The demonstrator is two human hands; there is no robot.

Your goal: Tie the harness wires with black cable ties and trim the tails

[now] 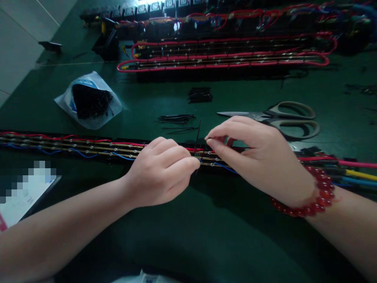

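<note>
A long strip of brass rails (pixel 91 151) with red and blue wires crosses the table under both hands. My left hand (pixel 163 173) is closed over it, its fingertips pinched on a black cable tie (pixel 198 135) that stands up across the strip. Just right of the tie, my right hand (pixel 250 153), with a red bead bracelet (pixel 322 192) at the wrist, has thumb and forefinger pressed together. Whatever is between those fingertips is too small to make out. Behind the hands lie loose cable ties (pixel 176 118) and a bundle of them (pixel 200 94).
Scissors (pixel 259 115) lie behind my right hand, blades pointing left. An open plastic bag of black ties (pixel 94 102) sits at left. Red-edged wired strips (pixel 224 59) lie at the back. Thick coloured cables (pixel 359 173) run off right. A white card (pixel 32 192) is at left.
</note>
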